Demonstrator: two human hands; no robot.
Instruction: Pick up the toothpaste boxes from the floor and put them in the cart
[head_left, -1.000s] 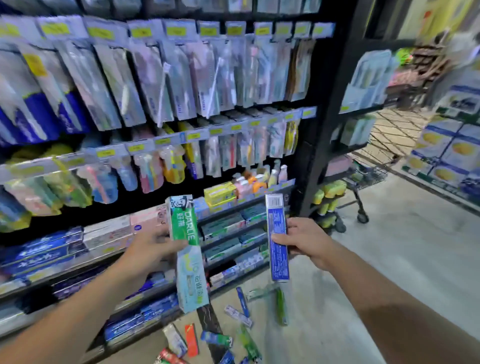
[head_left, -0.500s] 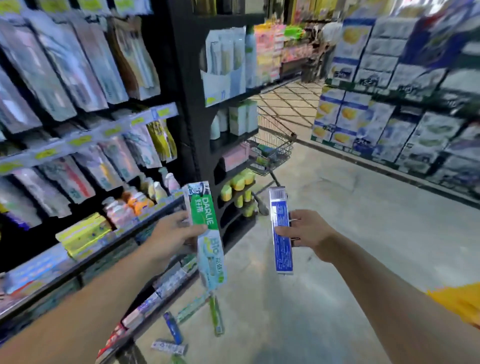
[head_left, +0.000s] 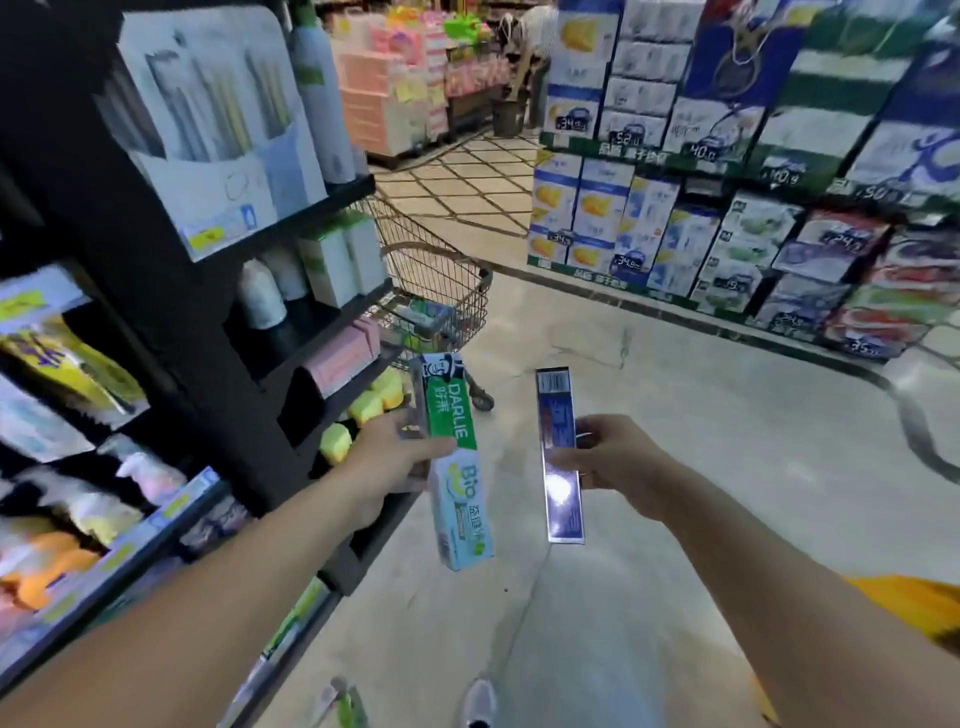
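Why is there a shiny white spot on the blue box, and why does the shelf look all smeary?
In the head view, store light glares off the glossy blue toothpaste box in the right hand; the shelf smears from motion blur, and the wide lens bends the edges.

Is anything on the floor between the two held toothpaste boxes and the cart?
Nothing visible blocks the way. The left hand holds the green box, the right hand the blue box. The wire cart stands ahead beside the dark shelf, with bare floor between.
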